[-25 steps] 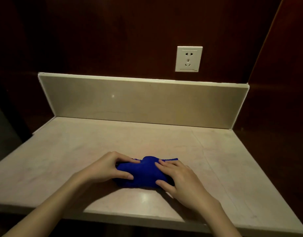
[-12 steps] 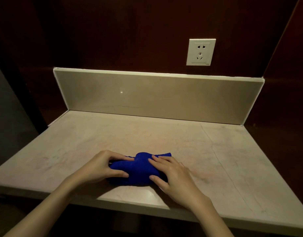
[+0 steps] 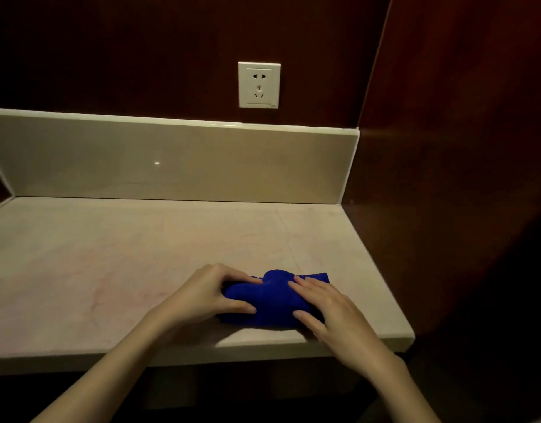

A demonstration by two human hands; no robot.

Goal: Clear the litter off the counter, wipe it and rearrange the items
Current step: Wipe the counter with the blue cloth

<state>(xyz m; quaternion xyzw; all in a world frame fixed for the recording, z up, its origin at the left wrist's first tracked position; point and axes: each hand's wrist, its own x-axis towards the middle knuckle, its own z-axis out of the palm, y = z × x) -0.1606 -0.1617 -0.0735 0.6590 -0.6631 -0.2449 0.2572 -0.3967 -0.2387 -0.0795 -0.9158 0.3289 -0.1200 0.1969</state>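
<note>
A bunched blue cloth (image 3: 274, 300) is held near the front edge of the counter (image 3: 110, 264), toward its right end. Its left end is gripped by the left hand (image 3: 206, 296); the right hand (image 3: 330, 306) is laid on it with straight fingers. The cloth's right end is hidden.

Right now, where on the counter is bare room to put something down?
Bare: the counter left of the left hand, and the strip between the cloth and the backsplash. Crowded: the front right, where both hands, right hand included, hold the cloth.
</note>
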